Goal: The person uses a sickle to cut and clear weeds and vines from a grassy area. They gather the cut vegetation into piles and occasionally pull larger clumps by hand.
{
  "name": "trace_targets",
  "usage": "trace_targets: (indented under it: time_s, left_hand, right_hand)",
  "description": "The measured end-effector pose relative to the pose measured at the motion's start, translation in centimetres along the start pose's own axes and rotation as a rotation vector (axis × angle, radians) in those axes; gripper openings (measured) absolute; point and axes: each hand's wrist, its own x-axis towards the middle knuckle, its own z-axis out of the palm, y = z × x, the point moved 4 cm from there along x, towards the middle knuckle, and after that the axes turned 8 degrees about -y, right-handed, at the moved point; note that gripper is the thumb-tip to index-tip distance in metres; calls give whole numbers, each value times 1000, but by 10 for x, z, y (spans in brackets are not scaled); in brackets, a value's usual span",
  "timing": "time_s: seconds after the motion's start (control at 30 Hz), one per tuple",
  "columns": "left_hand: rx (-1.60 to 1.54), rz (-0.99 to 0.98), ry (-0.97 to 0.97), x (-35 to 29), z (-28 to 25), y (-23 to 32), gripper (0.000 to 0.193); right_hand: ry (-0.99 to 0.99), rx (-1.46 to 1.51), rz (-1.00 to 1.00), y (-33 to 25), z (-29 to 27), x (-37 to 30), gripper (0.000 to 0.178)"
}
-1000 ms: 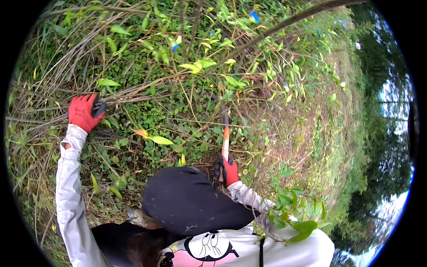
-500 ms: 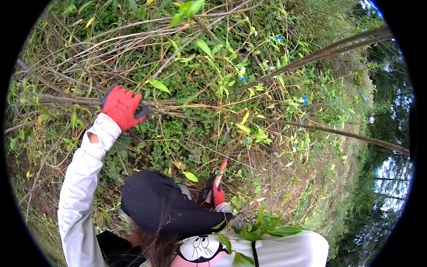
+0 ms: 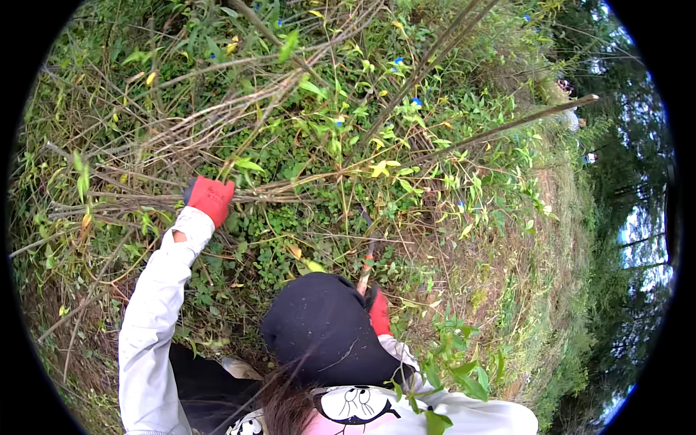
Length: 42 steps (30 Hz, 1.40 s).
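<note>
My left hand (image 3: pixel 212 199), in a red glove with dark palm, is closed round a bundle of thin brown stems (image 3: pixel 145 199). The stems run sideways across the green undergrowth on both sides of the fist. Lower and to the right, my right hand (image 3: pixel 379 313), in a matching glove, grips the handle of a sickle (image 3: pixel 365 274). Its handle is pale with an orange-red part, and the thin dark blade points away from me into the plants beneath the stems. My right fingers are partly hidden behind black cloth (image 3: pixel 322 330), which seems to cover my knee.
More dry stems (image 3: pixel 239 101) lie tangled at the upper left. A long stalk (image 3: pixel 529 119) with a pale end slants to the upper right. Small blue flowers (image 3: pixel 417 101) dot the weeds. A leafy sprig (image 3: pixel 464 370) hangs near my right arm. Trees (image 3: pixel 634 167) stand at the right.
The view has shifted and turned somewhat. Both hands keep their grips and appear farther right, the left one also lower. The long stalks at right now lie at a steeper slant.
</note>
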Motion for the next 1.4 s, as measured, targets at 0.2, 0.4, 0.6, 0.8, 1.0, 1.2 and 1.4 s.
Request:
trace_targets:
  time_s: [0.2,0.4,0.6,0.8,1.0,1.2,1.4]
  left_hand:
    - [-4,70,54,-23,-8,11,23]
    - [-142,112,184,-44,22,23,23]
    - [-279,308,354,-68,-3,71,15]
    - [-280,343,556,-68,15,41,23]
    - [-231,408,588,-60,18,40,50]
    - [-266,357,443,-50,50,18,49]
    - [-243,390,458,-46,51,23,45]
  right_hand:
    - [368,441,-373,-206,-131,70,93]
    - [400,424,-706,-372,-159,222,120]
    - [117,-136,-974,-491,-94,268,109]
    - [-154,-401,-1111,-491,25,229,61]
    - [-151,-409,-1006,-433,55,179,39]
    - [-519,-446,-396,-403,20,153,44]
    - [-581,-41,-222,-351,3,117,63]
